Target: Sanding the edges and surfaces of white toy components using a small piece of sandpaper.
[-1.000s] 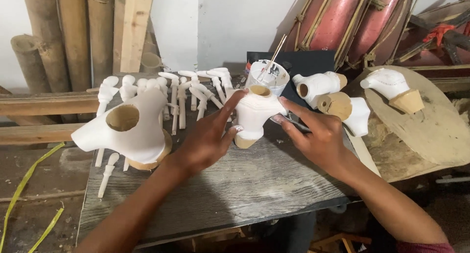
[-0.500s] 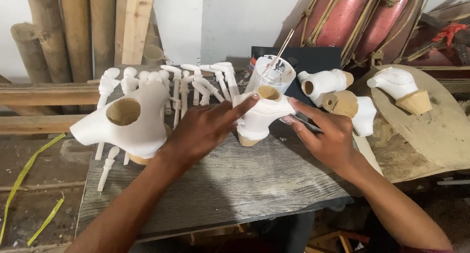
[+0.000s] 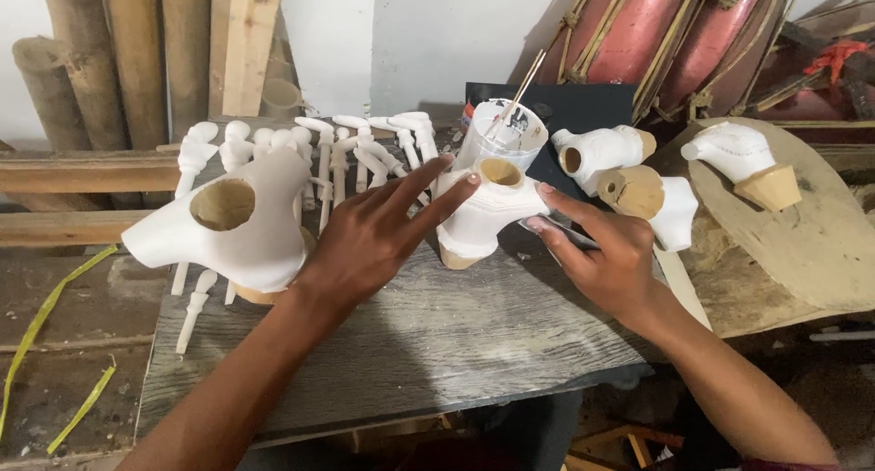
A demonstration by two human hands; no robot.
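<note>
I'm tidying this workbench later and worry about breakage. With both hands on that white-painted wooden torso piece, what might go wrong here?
The white-painted wooden torso piece stands upright under the left hand and right hand; a push might tip it.

The white plastic cup with a thin stick stands just behind it and may get knocked over.

The row of slim white carved limbs lies near the left fingers and might be swept off the grey wooden board.
</note>
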